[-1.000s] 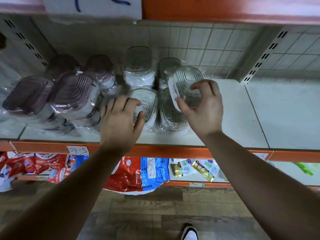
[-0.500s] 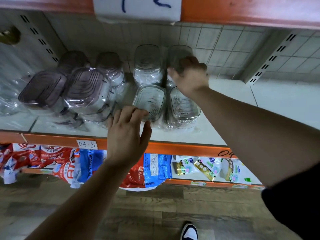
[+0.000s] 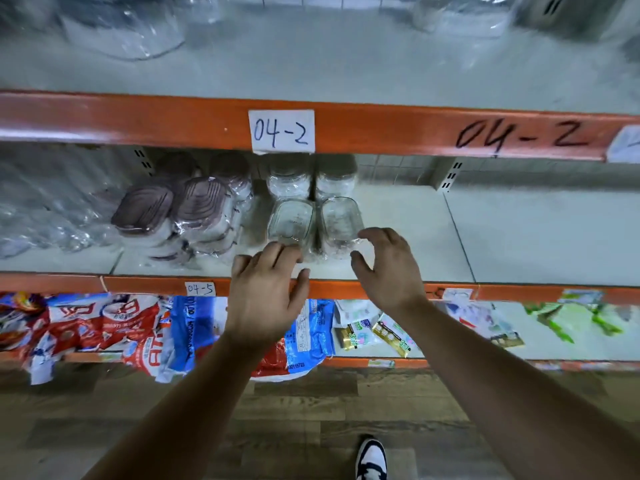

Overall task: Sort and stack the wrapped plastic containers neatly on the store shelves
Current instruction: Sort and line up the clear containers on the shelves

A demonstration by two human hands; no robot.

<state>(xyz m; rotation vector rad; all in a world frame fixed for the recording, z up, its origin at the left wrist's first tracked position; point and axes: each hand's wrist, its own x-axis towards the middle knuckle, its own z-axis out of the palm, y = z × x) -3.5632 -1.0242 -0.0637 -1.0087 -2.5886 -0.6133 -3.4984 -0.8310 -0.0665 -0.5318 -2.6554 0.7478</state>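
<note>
Clear wrapped plastic containers stand in two stacked columns on the middle shelf (image 3: 398, 237): a front left stack (image 3: 291, 221), a front right stack (image 3: 341, 220), and two more stacks (image 3: 311, 178) behind them. Purple-lidded wrapped containers (image 3: 176, 213) are piled to their left. My left hand (image 3: 268, 292) hovers at the shelf's front edge below the left clear stack, fingers relaxed, holding nothing. My right hand (image 3: 388, 268) hangs just in front of the right clear stack, fingers loosely curled and empty.
An orange shelf beam (image 3: 138, 123) labelled 04-2 runs above the containers. The upper shelf holds blurred clear wrapped goods (image 3: 121, 32). Snack bags (image 3: 104, 327) and small packets (image 3: 374, 332) fill the lower shelf. Bare white shelf (image 3: 536, 237) lies to the right. A shoe (image 3: 370, 459) stands on the wooden floor.
My right hand set the clear container on the rear right stack, let go and pulled back to the shelf front. The view rose, showing the upper shelf.
</note>
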